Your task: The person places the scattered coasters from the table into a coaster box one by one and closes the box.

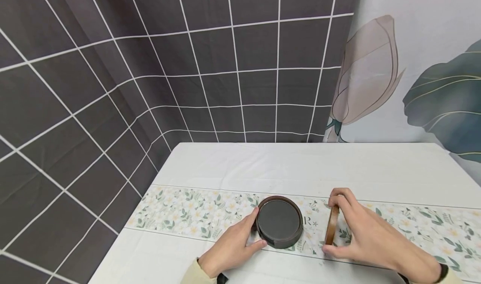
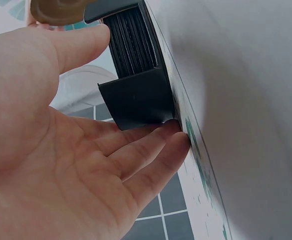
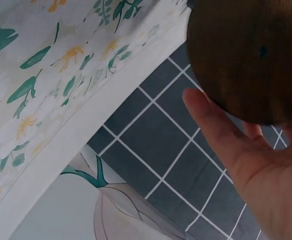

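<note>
On the bench, my right hand pinches a brown coaster on edge, so I see only its rim from the head view; the right wrist view cuts its disc off. Just left, the dark round holder sits on the floral strip, and my left hand cups its side with relaxed fingers.

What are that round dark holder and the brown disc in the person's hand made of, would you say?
The round dark holder looks like leather or imitation leather: matte dark grey, with a pale stitched line around its top, and ribbed edges of stacked discs showing through its side gap. The brown disc, held on edge by the right hand, looks similar: matte brown, faintly mottled. Real or faux, I cannot tell.
</note>
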The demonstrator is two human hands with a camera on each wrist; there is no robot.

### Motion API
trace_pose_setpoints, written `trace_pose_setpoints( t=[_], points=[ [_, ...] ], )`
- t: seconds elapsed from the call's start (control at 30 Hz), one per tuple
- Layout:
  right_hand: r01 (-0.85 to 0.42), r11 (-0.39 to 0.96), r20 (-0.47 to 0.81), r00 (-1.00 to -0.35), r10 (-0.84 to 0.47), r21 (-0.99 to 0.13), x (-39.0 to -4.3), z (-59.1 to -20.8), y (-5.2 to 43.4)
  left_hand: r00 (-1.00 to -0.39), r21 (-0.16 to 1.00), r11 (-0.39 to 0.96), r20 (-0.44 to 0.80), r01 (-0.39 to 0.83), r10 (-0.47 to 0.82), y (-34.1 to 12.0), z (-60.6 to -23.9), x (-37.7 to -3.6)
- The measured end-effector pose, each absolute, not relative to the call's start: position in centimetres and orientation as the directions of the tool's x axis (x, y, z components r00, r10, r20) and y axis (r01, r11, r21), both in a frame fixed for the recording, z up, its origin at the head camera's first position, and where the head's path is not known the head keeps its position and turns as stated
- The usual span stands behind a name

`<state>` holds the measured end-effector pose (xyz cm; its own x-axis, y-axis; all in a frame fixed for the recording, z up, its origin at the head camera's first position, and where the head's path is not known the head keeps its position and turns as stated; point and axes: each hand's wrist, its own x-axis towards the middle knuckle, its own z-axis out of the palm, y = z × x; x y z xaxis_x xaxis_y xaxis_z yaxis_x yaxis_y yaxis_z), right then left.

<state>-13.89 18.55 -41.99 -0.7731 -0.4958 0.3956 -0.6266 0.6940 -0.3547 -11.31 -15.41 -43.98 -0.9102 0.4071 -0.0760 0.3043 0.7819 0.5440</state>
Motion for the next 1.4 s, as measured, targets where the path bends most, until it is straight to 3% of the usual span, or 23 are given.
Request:
trace_pose_setpoints(
  t=[0.57, 0.8, 1.07, 1.4],
  points=[
    [-0.645, 0.678, 0.524, -0.737, -0.427, -0.353, -15.3, -42.8, 17.3, -0.910, 0.560, 0.774, -0.083, 0.295, 0.406, -15.4, -44.0, -11.4],
    [-0.698, 0.654, 0.589, -0.670, -0.453, -0.291, -15.6, -43.0, 16.4, -0.912, 0.550, 0.781, -0.079, 0.297, 0.403, -15.4, -44.2, -11.4],
    [-0.692, 0.656, 0.568, -0.683, -0.460, -0.301, -15.7, -43.0, 15.5, -0.910, 0.543, 0.781, -0.071, 0.308, 0.408, -15.4, -44.2, -11.4],
    [-0.735, 0.607, 0.593, -0.644, -0.483, -0.303, -15.9, -43.0, 14.5, -0.912, 0.545, 0.782, -0.074, 0.302, 0.404, -15.4, -44.2, -11.5]
  ],
)
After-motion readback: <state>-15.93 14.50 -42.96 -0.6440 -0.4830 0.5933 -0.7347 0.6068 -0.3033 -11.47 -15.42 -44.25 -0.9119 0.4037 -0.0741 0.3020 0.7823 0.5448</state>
